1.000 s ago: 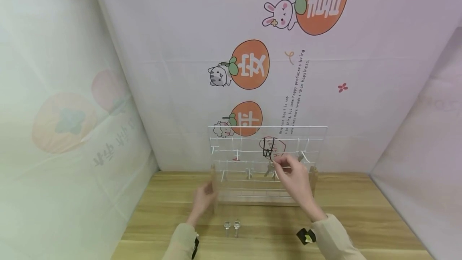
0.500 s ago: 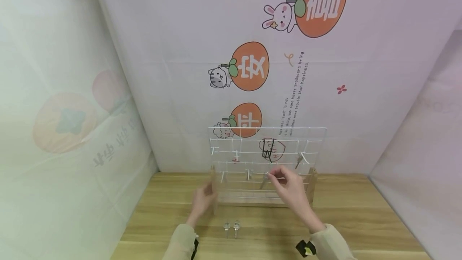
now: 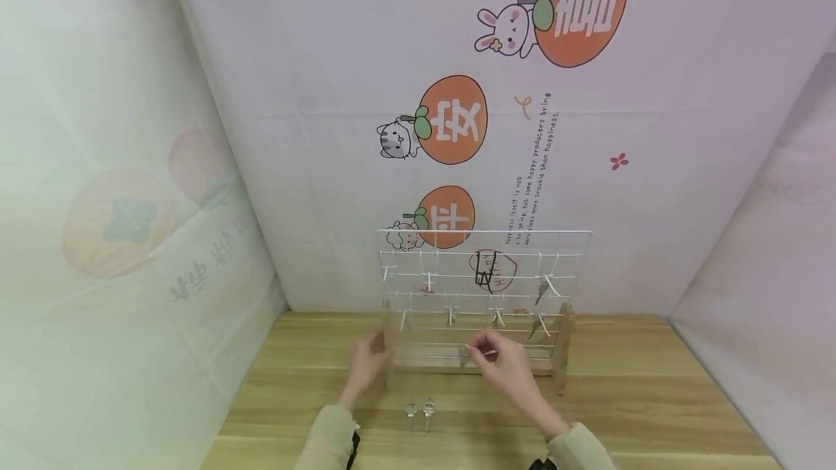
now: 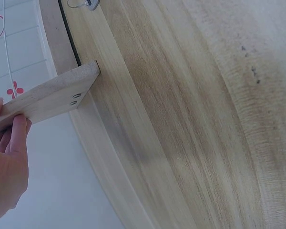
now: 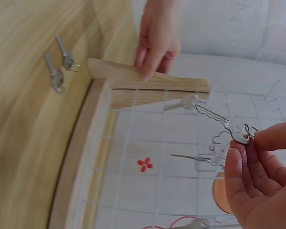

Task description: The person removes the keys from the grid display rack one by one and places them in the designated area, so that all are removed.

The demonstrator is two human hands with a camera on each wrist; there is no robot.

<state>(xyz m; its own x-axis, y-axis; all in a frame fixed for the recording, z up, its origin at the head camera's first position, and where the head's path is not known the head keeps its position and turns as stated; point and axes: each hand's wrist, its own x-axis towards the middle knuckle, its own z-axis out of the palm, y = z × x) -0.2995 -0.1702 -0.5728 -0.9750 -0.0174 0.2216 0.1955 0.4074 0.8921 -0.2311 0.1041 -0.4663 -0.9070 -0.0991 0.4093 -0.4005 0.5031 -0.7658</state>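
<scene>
My right hand [image 3: 506, 368] pinches a silver key [image 5: 236, 129] by its small ring, in front of the lower part of a white wire rack [image 3: 522, 230]. The key's blade points away from the fingers in the right wrist view. My left hand [image 3: 368, 361] grips the rack's wooden side post [image 4: 52, 95], thumb on one side and fingers on the other. Keys hang from several of the rack's hooks, among them one key [image 3: 542, 289] at upper right and another key [image 3: 536, 325] below it. Two keys [image 3: 428, 412] lie side by side on the table.
The rack stands on a wood-grain table [image 3: 313, 361] with a second wooden post [image 3: 562, 350] at its right. White hooks [image 3: 388, 271] jut out toward me. Behind is a white printed cloth [image 3: 326, 187], with more cloth at both sides.
My right hand has moved down and slightly left with the key, from mid-rack to near its bottom bar, uncovering hooks at the right. The left hand stays on the post.
</scene>
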